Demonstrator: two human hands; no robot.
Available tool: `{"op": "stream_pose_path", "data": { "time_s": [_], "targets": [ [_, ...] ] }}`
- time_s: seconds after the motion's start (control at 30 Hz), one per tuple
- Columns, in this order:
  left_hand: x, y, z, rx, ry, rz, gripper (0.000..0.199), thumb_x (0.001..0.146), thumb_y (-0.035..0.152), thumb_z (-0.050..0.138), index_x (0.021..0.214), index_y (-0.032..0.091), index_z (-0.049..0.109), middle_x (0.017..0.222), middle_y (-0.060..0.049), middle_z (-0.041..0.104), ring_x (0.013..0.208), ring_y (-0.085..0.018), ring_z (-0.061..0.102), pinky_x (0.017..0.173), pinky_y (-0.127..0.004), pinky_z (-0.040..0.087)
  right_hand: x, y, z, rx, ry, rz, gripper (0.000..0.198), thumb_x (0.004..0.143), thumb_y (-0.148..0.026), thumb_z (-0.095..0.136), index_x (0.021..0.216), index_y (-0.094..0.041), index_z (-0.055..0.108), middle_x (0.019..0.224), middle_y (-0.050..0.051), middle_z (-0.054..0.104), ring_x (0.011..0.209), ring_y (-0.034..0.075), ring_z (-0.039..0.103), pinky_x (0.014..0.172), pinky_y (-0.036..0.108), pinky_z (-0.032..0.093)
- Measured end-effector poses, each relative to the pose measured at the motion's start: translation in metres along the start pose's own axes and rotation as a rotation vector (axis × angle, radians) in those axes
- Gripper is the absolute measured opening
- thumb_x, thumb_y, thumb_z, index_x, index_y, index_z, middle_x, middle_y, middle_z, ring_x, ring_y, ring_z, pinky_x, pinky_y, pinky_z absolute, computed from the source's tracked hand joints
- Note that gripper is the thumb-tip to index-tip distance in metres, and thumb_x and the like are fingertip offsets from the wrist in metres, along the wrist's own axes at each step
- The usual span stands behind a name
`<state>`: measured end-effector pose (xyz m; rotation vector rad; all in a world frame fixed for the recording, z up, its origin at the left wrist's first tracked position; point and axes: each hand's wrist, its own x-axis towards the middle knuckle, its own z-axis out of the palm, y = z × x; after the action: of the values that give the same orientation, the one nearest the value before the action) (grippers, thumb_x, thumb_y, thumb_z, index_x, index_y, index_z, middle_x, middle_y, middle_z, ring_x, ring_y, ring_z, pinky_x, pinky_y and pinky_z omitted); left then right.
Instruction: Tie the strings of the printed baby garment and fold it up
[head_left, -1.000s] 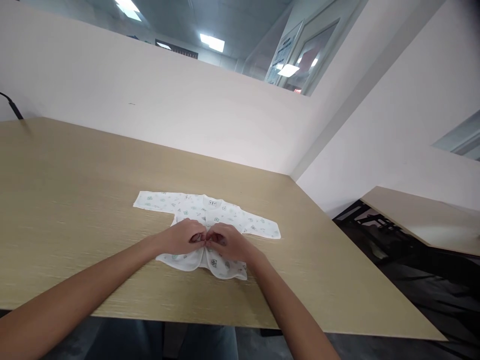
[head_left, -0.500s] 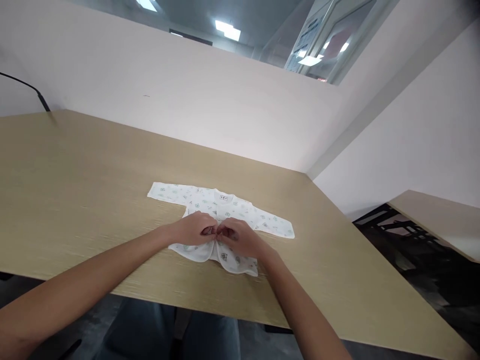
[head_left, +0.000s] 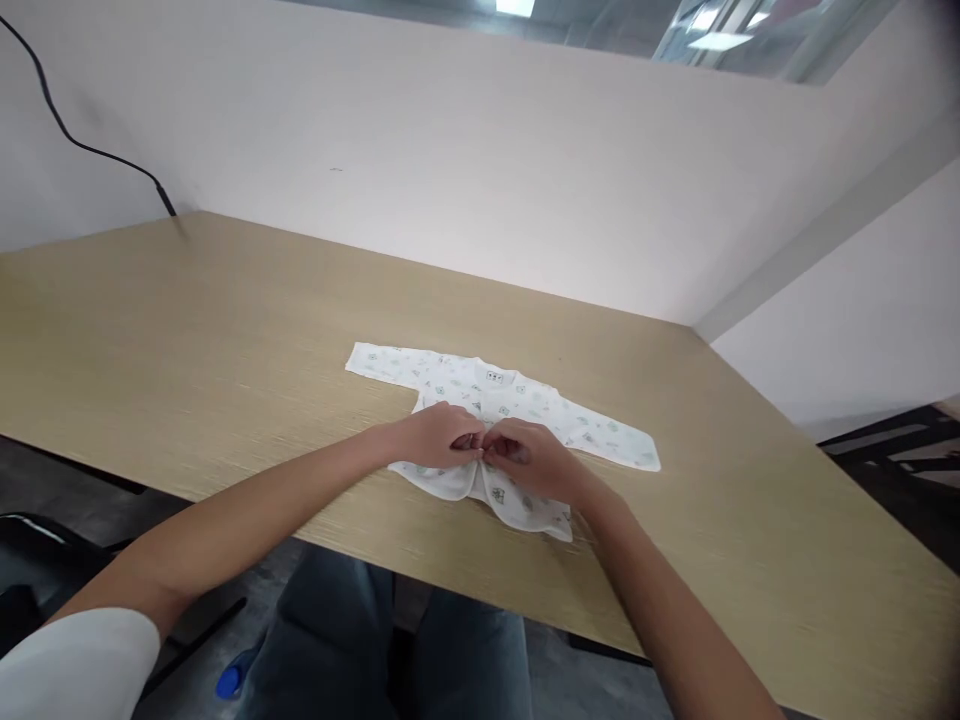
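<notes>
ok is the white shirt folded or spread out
Spread out: the shirt lies on the table, both sleeves stretched to the sides.

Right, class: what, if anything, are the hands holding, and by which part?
The left hand and right hand pinch the white patterned shirt by its front opening edges, about midway down.

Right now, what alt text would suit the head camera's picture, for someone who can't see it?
A person's left hand and right hand meet at the front of a small white patterned shirt, pinching its cloth. It lies with both sleeves spread on a tan table, beside a pale wall.
</notes>
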<state>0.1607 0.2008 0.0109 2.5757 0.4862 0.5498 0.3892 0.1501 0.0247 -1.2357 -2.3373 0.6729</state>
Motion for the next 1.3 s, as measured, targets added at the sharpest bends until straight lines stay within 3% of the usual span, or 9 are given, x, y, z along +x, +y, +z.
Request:
{"op": "stream_pose_path", "data": {
  "time_s": [0.37,0.97,1.3],
  "targets": [
    [0.0006,-0.0001,0.0005,0.008,0.003,0.023,0.012,0.091,0.023,0.063,0.082,0.017,0.058,0.071,0.001,0.060,0.075,-0.016,0.058,0.070,-0.028,0.038,-0.0014,-0.0019,0.0003,-0.060,-0.039,0.038,0.016,0.092,-0.035,0.057,0.091,-0.023,0.068,0.084,0.003,0.067,0.076,0.019,0.059,0.069,0.032,0.046],
    [0.0007,0.0035,0.0003,0.062,0.020,-0.001,0.010,0.087,0.018,0.065,0.080,0.017,0.059,0.073,0.000,0.063,0.074,-0.016,0.058,0.070,-0.029,0.038,-0.0005,-0.0025,0.0008,-0.051,-0.021,0.052,0.010,0.090,-0.029,0.059,0.087,-0.022,0.066,0.079,0.001,0.063,0.073,0.018,0.055,0.067,0.031,0.043],
    [0.0016,0.0062,-0.0030,0.024,-0.004,-0.056,0.010,0.088,0.024,0.063,0.081,0.019,0.060,0.074,-0.001,0.064,0.077,-0.019,0.059,0.072,-0.030,0.040,-0.0005,-0.0053,-0.0006,-0.032,-0.021,0.025,0.007,0.091,-0.025,0.060,0.086,-0.022,0.064,0.081,0.002,0.064,0.074,0.017,0.055,0.068,0.030,0.043]
  ]
}}
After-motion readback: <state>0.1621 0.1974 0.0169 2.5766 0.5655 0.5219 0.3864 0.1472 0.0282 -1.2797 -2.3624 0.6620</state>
